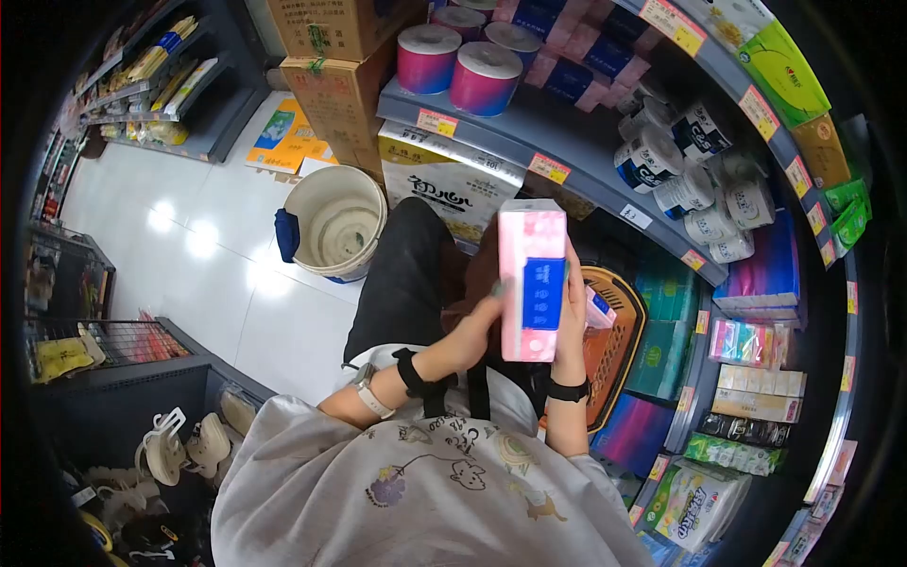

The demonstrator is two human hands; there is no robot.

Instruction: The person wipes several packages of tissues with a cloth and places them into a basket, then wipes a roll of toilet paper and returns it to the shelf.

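Note:
A pink pack of tissues point(512, 283) with a blue label is held upright in front of my body, between both hands. My left hand point(477, 326) grips its left side, thumb and fingers pressed against the wrapper. On the opposite side, my right hand point(573, 302) is wrapped around the edge, with most fingers hidden behind the pack. Beside my right forearm stands an orange plastic basket point(631, 354), partly hidden by the arm. Another small pink pack point(599, 310) with a blue label lies inside that basket.
A white bucket point(375, 203) stands on the tiled floor, ahead and to the left. Cardboard cartons point(331, 113) are stacked behind it. A curved shelf point(529, 142) carries tissue rolls point(487, 78) and more pink packs point(572, 80). Slippers point(162, 449) hang at the lower left.

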